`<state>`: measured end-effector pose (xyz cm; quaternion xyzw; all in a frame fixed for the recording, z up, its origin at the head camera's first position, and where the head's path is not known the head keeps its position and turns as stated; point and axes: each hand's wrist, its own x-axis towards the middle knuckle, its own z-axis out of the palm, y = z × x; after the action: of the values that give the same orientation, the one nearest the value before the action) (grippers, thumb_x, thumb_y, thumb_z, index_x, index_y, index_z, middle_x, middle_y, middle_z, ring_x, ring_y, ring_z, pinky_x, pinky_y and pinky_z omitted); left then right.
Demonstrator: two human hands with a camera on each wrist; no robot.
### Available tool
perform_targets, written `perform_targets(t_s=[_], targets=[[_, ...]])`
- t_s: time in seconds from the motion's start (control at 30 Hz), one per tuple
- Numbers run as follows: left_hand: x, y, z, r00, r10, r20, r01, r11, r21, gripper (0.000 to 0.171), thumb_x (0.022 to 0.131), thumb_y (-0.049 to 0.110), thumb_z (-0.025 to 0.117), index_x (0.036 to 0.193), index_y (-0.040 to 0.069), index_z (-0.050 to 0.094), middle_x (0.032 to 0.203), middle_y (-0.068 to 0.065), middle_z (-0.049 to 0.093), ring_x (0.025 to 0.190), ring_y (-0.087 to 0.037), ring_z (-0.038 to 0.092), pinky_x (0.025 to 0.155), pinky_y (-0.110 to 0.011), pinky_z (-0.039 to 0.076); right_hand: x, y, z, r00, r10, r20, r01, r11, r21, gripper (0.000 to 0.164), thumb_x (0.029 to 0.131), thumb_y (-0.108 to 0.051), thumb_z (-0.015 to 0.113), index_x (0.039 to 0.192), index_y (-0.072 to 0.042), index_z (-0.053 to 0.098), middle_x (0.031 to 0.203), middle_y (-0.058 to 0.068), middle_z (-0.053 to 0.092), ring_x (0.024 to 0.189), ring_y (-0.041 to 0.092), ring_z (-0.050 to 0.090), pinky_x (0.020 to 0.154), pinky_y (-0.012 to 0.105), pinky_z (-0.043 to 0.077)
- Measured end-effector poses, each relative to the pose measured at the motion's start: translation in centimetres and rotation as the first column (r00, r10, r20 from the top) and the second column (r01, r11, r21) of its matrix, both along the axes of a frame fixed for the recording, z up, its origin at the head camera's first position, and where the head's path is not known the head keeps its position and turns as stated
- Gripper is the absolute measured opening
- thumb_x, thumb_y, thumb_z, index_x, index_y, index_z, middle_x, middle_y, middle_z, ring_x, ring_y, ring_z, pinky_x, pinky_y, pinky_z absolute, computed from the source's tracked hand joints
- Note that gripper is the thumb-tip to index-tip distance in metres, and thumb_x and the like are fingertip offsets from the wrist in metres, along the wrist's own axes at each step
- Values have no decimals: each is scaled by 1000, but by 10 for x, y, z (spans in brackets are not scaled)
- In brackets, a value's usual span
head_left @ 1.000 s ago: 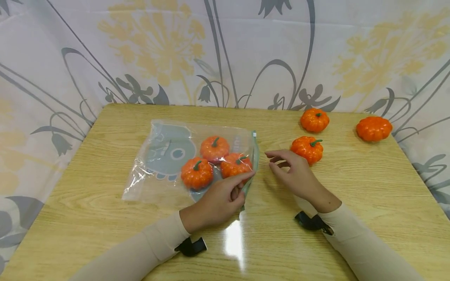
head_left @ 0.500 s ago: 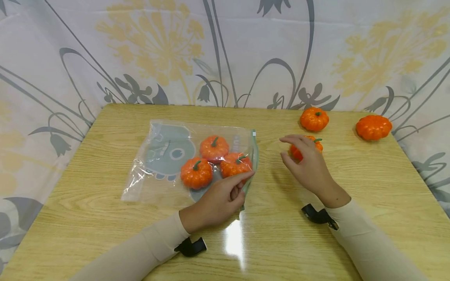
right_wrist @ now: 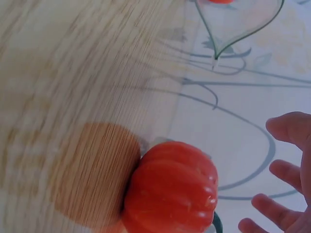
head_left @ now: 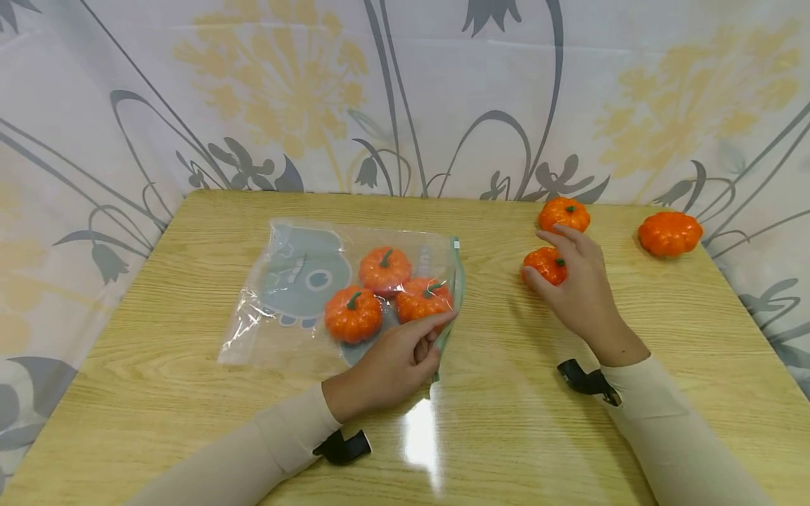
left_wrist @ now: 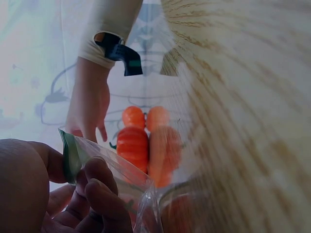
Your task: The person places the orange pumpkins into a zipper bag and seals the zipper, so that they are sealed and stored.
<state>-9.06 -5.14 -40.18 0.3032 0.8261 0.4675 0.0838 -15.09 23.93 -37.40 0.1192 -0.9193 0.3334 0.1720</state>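
Observation:
A clear zip bag (head_left: 262, 343) with a printed blue-grey one-eyed figure lies flat in the head view. Inside it are three small orange pumpkins (head_left: 353, 314) with green stems. My left hand (head_left: 394, 364) pinches the bag's green zip edge (left_wrist: 72, 160) between thumb and fingers, holding the mouth parted. Over a loose pumpkin (head_left: 541, 266) right of the bag hovers my right hand (head_left: 585, 292), thumb and fingers spread and partly covering it. In the right wrist view a gap shows between those fingers (right_wrist: 286, 174) and the pumpkin (right_wrist: 175, 187).
Another pumpkin (head_left: 563, 213) sits just behind, near the table's back edge. A further pumpkin (head_left: 671, 233) lies at the far right. The wooden table (head_left: 190, 422) meets a flower-patterned cloth (head_left: 443, 84) at the back.
My right hand has moved right and away from the bag, to above the nearest loose pumpkin. The left hand has kept its pinch on the bag edge.

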Motion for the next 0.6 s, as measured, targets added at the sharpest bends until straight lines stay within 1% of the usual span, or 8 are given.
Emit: perform_targets(t_s=[0.13,0.27,0.47,0.6], targets=[[0,0,0,1000,1,2,-1,1000,1,51,96,6,53,147,9,49,74,5,47,61,-2,42,55,-16,39,-3,6,-2,1000,-6,20,6,1000,6,57,84,-7,77,137,1,56,147,28,41,136,53,30,106,70,28],[0,0,0,1000,4,12,-4,1000,-14,52,97,8,52,148,11,49,76,6,48,61,-2,42,55,-17,40,-4,10,-3,996,-15,83,14,1000,13,62,85,-10,78,140,1,52,150,28,35,138,53,27,105,70,29],[0,0,-1,1000,1,20,-1,1000,-24,52,97,8,52,148,13,49,77,5,49,61,-2,42,56,-16,39,-7,19,-2,977,-15,212,12,1000,17,78,86,-20,78,151,-1,38,157,29,23,143,54,18,107,73,26],[0,-1,-1,1000,1,16,0,1000,-23,52,96,7,52,148,13,49,76,5,48,61,-2,42,55,-17,39,-9,23,-3,963,-14,270,5,999,35,87,87,-25,79,156,-4,30,159,30,16,144,56,16,107,75,24]])
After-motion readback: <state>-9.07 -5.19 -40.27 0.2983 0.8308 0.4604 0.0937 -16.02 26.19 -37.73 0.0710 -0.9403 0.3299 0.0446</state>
